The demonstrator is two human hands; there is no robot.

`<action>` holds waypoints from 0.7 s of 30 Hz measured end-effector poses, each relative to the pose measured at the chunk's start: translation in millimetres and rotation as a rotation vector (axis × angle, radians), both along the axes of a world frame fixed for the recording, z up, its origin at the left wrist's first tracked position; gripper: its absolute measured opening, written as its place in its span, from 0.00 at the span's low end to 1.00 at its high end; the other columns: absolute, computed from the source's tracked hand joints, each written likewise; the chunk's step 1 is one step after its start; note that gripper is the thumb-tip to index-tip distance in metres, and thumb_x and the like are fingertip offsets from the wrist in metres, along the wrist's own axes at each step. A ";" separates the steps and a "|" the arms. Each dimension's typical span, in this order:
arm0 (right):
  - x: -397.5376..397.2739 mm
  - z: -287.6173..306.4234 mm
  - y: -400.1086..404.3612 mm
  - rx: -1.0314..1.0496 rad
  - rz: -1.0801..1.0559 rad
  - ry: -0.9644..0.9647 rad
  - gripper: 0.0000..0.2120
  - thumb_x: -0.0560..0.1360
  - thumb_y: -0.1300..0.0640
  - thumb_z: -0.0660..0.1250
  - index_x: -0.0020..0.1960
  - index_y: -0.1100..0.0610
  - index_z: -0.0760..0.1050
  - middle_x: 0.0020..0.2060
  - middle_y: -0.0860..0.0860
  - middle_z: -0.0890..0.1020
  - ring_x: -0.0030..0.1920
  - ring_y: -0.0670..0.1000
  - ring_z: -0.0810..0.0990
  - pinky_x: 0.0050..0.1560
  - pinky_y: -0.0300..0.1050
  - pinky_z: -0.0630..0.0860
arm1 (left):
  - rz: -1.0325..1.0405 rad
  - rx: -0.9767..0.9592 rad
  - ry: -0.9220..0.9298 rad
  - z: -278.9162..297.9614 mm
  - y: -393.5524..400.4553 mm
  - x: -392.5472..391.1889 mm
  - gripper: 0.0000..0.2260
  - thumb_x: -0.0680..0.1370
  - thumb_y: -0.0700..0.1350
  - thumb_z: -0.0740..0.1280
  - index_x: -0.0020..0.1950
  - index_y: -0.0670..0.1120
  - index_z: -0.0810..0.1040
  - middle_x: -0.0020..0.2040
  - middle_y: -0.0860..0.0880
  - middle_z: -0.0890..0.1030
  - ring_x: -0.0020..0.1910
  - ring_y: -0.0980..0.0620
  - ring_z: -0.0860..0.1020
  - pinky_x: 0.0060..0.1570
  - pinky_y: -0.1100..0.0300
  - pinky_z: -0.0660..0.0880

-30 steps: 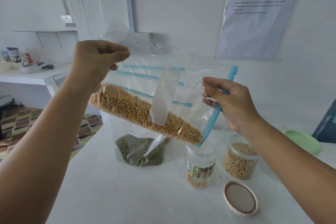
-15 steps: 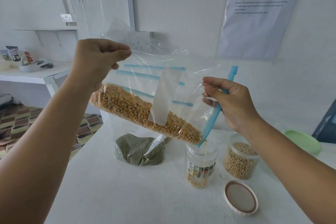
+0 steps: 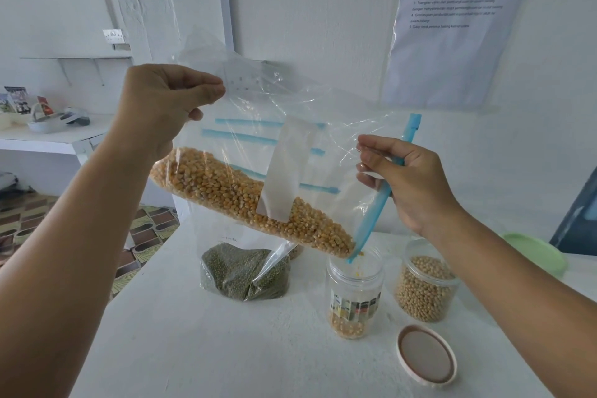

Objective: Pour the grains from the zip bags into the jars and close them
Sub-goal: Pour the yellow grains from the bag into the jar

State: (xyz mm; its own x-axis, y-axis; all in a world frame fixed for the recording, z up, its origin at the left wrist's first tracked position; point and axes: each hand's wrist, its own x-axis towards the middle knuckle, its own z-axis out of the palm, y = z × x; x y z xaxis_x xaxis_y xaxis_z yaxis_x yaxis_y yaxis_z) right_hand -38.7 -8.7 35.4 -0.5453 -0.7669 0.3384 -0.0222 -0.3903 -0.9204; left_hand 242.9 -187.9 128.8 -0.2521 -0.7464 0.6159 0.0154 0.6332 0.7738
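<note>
We hold the zip bag of corn kernels (image 3: 245,194) tilted between our hands; our left hand (image 3: 161,107) pinches its upper corner, our right hand (image 3: 410,174) grips the blue zip edge (image 3: 384,191); below the right hand, kernels drop into the open jar (image 3: 353,294); beside it, the soybean jar (image 3: 424,287); nearer us, a lid (image 3: 426,355); under the bag, a bag of green beans (image 3: 239,271).

Tilted corn zip bag (image 3: 248,194) over open jar (image 3: 354,296), soybean jar (image 3: 424,289), green-grain bag (image 3: 240,275)
</note>
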 end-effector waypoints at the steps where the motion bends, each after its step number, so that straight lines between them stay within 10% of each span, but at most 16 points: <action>1: -0.2 -0.2 0.3 -0.001 0.002 -0.002 0.11 0.77 0.65 0.74 0.58 0.56 0.86 0.51 0.53 0.87 0.46 0.52 0.85 0.53 0.50 0.84 | -0.001 0.000 -0.001 -0.3 -0.4 0.0 0.05 0.73 0.43 0.80 0.47 0.50 0.88 0.42 0.48 0.88 0.34 0.52 0.76 0.39 0.62 0.77; 21: -0.1 -4.8 3.5 0.005 -0.005 -0.024 0.11 0.77 0.65 0.74 0.58 0.56 0.86 0.53 0.54 0.87 0.45 0.51 0.85 0.51 0.48 0.84 | 0.019 -0.026 -0.024 -1.8 8.5 -7.4 0.05 0.74 0.43 0.79 0.50 0.48 0.87 0.37 0.55 0.86 0.31 0.56 0.76 0.37 0.65 0.76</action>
State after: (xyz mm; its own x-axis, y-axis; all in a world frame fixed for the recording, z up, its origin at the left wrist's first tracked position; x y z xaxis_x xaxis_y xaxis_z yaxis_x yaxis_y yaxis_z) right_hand -38.8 -5.2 30.6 -0.5571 -0.7659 0.3210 -0.0022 -0.3852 -0.9228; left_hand 235.5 -179.4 127.0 -0.2530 -0.7348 0.6294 -0.0148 0.6534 0.7569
